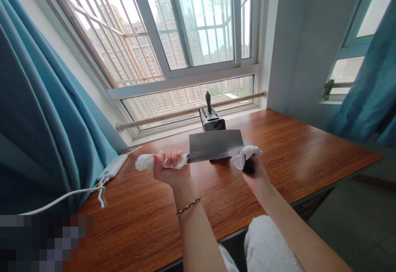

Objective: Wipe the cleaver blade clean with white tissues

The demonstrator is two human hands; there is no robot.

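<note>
A cleaver with a broad grey blade is held level above the table, its edge facing away from the window. My left hand is closed round its handle, which is wrapped in white cloth or paper. At the right end of the blade, my right hand grips a white cloth that touches the blade corner. A dark object shows under this cloth by my fingers; its kind is hidden. Behind the blade stands a black slotted holder with a dark handle sticking up; the blade covers its lower part.
The brown wooden table stands against a barred window. A white power strip with a cable lies at the left edge, beside a blue curtain. A horizontal rail crosses the lower window.
</note>
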